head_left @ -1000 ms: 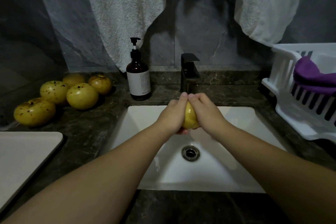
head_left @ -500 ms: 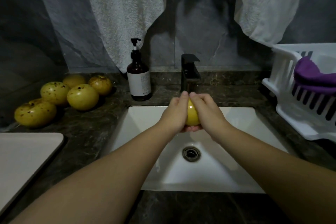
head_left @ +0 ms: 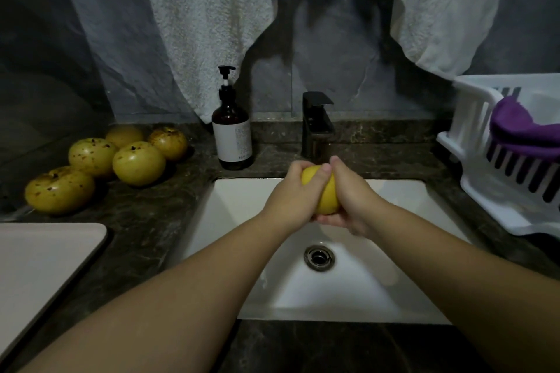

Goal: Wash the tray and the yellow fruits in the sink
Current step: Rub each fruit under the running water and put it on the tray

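Over the white sink (head_left: 394, 281), just below the black faucet (head_left: 316, 124), both hands hold one yellow fruit (head_left: 328, 195). My left hand (head_left: 295, 194) wraps its left side with the thumb across the top. My right hand (head_left: 351, 200) cups its right side and underside. Several more yellow fruits (head_left: 138, 162), speckled with brown spots, lie in a cluster on the dark counter at the left. A pale tray (head_left: 45, 260) lies flat at the lower left, partly cut off by the frame edge.
A brown soap pump bottle (head_left: 231, 127) stands left of the faucet. A white dish rack (head_left: 497, 166) holding a purple cloth (head_left: 524, 127) sits at the right. Two white towels (head_left: 218, 18) hang on the grey wall behind. The drain (head_left: 319, 256) lies in the sink floor.
The fruit has turned between my hands and more of its yellow top shows. My left thumb now lies across it. Both hands stay under the faucet.
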